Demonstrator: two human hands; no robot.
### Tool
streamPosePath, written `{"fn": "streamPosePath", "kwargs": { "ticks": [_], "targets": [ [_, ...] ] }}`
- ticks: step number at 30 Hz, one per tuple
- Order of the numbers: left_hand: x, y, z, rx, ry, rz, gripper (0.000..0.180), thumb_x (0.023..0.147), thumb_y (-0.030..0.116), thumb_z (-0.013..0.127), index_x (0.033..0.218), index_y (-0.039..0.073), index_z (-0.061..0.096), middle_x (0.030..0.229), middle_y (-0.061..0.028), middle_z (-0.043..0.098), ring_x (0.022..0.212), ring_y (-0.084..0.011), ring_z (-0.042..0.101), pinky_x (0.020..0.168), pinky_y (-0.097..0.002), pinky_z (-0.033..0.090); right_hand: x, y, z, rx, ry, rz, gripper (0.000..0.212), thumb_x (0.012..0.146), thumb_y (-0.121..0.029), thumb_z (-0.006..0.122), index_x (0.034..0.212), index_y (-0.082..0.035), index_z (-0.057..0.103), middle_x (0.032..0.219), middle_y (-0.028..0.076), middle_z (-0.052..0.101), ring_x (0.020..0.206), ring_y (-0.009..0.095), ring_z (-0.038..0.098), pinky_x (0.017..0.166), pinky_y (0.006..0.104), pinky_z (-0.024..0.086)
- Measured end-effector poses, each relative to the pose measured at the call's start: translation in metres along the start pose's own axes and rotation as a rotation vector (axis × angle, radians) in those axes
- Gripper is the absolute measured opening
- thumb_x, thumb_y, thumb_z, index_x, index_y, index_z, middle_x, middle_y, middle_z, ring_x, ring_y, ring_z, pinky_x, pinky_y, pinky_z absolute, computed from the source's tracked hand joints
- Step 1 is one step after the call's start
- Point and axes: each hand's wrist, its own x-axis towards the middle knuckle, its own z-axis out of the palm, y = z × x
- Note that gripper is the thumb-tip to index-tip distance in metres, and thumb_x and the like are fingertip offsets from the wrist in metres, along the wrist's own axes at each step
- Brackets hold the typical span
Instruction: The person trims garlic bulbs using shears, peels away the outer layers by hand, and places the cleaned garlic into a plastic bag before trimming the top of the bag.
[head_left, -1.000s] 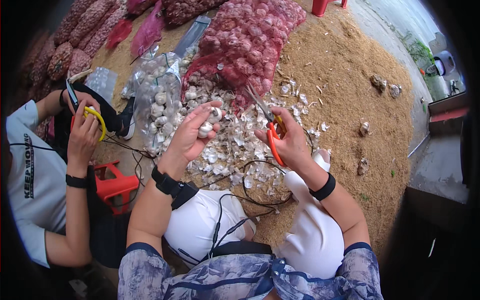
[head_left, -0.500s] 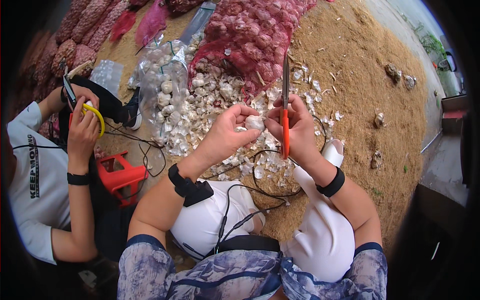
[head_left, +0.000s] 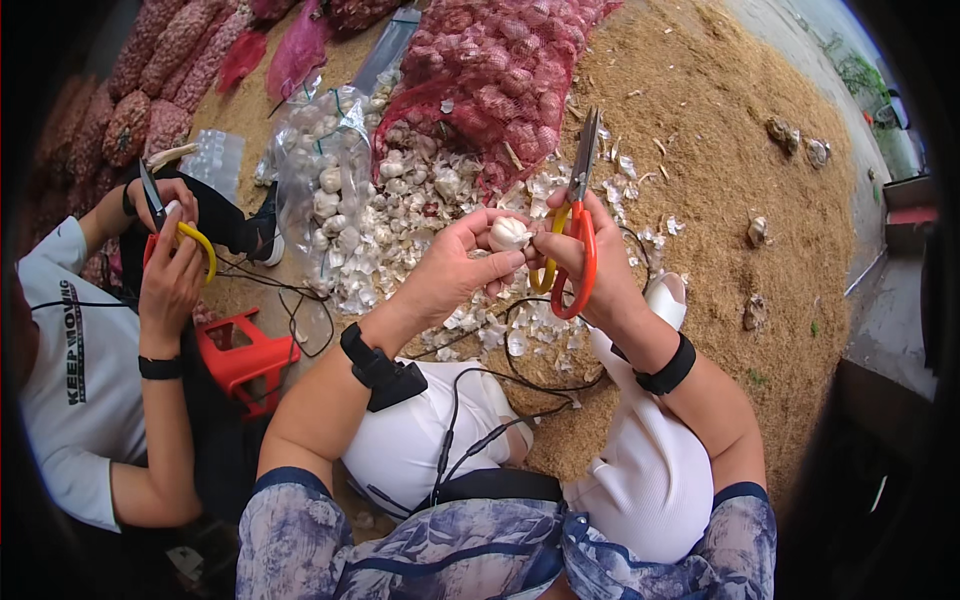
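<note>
My left hand (head_left: 465,255) is closed round a white garlic bulb (head_left: 510,233), held up over the heap in front of me. In my right hand (head_left: 590,245) is a pair of scissors (head_left: 583,245) with red and yellow handles, blades pointing up and away. The right fingertips touch the bulb's right side, beside the scissors' yellow handle loop. Below and beyond lie loose garlic bulbs (head_left: 395,185) among peeled papery skins (head_left: 470,275).
A pink mesh sack of garlic (head_left: 500,75) lies beyond the heap, next to a clear bag of bulbs (head_left: 325,180). At left a co-worker (head_left: 90,390) holds scissors (head_left: 190,240) near a red stool (head_left: 243,355). Black cables (head_left: 500,380) cross my lap. Chaff (head_left: 690,150) covers the ground at right.
The scissors have turned in my right hand, so both handle loops now show. The bulb in my left hand has rotated a little.
</note>
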Motion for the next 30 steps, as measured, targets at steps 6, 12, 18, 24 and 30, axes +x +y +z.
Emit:
{"fn": "streamPosePath", "kwargs": {
  "ticks": [6,12,18,24,30],
  "targets": [
    [0.003,0.0,-0.004,-0.092,-0.016,-0.006,0.04,0.097,0.039,0.055,0.114,0.003,0.057,0.084,-0.002,0.059,0.067,-0.007,0.055,0.05,-0.0185,0.04,0.0,-0.005,-0.006,-0.05,-0.036,-0.017,0.037,0.081,0.0,0.064,0.113,-0.006,0.049,0.087,0.005,0.061,0.07,0.012,0.06,0.063,0.0261,0.05],
    [0.002,0.005,-0.011,-0.268,0.172,-0.122,0.061,0.097,0.061,0.037,0.094,0.004,0.058,0.074,-0.0037,0.054,0.06,-0.0129,0.055,0.042,-0.0209,0.037,0.009,-0.011,-0.031,-0.277,0.122,-0.331,0.038,0.082,-0.006,0.067,0.115,-0.006,0.049,0.094,0.008,0.062,0.078,0.015,0.06,0.067,0.0277,0.049],
    [0.006,0.009,-0.01,-0.426,0.15,-0.123,0.067,0.095,0.069,0.029,0.087,0.006,0.054,0.071,-0.0034,0.051,0.061,-0.0156,0.053,0.041,-0.0222,0.034,0.004,-0.002,-0.033,-1.02,0.058,-0.51,0.042,0.073,-0.018,0.08,0.108,-0.007,0.061,0.094,0.009,0.064,0.09,0.028,0.059,0.08,0.0392,0.046],
    [0.006,0.012,-0.017,-0.528,0.196,-0.134,0.068,0.095,0.069,0.027,0.084,0.008,0.052,0.071,-0.0038,0.049,0.059,-0.0167,0.05,0.04,-0.0233,0.032,0.002,-0.004,-0.03,-1.211,-0.035,-0.678,0.041,0.069,-0.016,0.08,0.106,-0.009,0.062,0.085,0.008,0.06,0.088,0.03,0.057,0.079,0.0412,0.046],
    [0.007,0.012,-0.011,-0.488,0.206,-0.15,0.067,0.094,0.07,0.026,0.081,0.009,0.05,0.07,-0.0045,0.051,0.058,-0.0174,0.051,0.039,-0.0237,0.031,0.0,-0.004,-0.03,-1.241,-0.05,-0.685,0.04,0.07,-0.016,0.08,0.106,-0.01,0.062,0.085,0.008,0.059,0.087,0.029,0.057,0.078,0.0412,0.045]
  ]
}}
